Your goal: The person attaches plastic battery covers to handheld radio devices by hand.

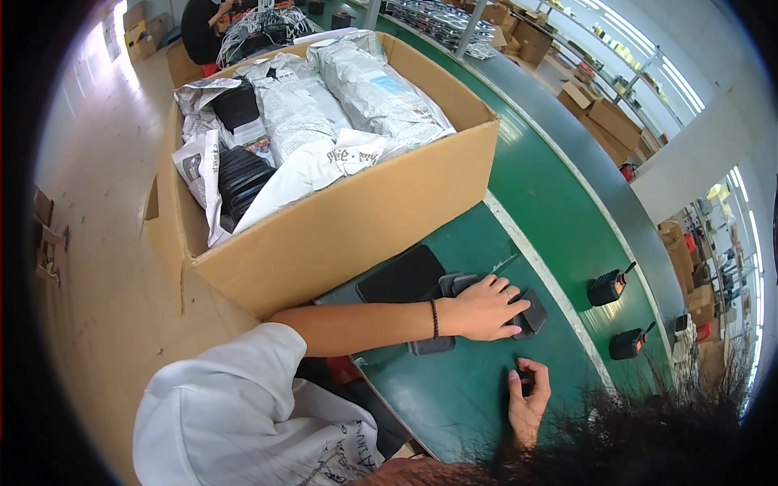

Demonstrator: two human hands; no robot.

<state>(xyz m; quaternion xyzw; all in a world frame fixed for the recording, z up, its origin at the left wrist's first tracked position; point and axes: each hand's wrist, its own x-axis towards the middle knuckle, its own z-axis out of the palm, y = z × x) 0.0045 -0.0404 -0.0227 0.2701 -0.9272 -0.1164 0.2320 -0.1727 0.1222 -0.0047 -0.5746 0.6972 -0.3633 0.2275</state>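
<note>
My left hand [485, 309], with a black bracelet at the wrist and a ring, reaches across the green table. Its fingers are closed on a small black plastic piece [532, 314], partly hidden by the fingertips. Other dark pieces [459, 283] lie beside and under this hand, and another dark piece [431, 346] lies below the wrist. Behind the forearm lies a larger flat black slab [402, 274]. Nearer to me, my right hand [528, 397] rests over the table with loosely curled fingers, thumb apart, and nothing visible in it.
A large cardboard box [348, 235] holds newspaper-wrapped bundles [288, 105] and stacked black plates [241, 180]. Two black devices with antennas [608, 287] [627, 344] stand on the green conveyor belt [559, 190] to the right. A person [198, 32] sits at the far left near white cables [263, 32].
</note>
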